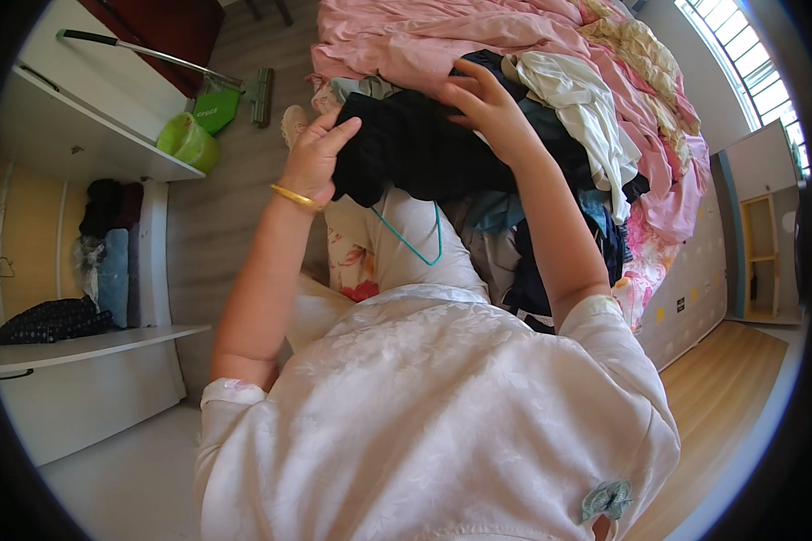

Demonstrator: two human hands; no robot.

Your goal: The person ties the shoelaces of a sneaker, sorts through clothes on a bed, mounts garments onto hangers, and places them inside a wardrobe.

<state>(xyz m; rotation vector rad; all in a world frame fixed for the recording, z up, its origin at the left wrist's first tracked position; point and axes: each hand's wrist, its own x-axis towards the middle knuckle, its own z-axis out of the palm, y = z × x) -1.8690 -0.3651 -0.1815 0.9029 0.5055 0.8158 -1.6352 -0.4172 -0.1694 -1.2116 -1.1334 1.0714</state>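
Blk garment (406,140), L hand (314,160) holding, part-hides teal hanger (432,262); R hand (489,110), grip unclear.

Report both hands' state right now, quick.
Left hand: closed, holding the black garment by its edge.
Right hand: open, fingers spread over the black cloth; contact cannot be told.

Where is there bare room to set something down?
Bare grey floor shows between the open cupboard and the left forearm; a wood-toned surface near the small cabinet at right looks bare. Ahead is crowded: pink bedding, a white garment, and a black garment gripped by the left hand, the right hand over it.
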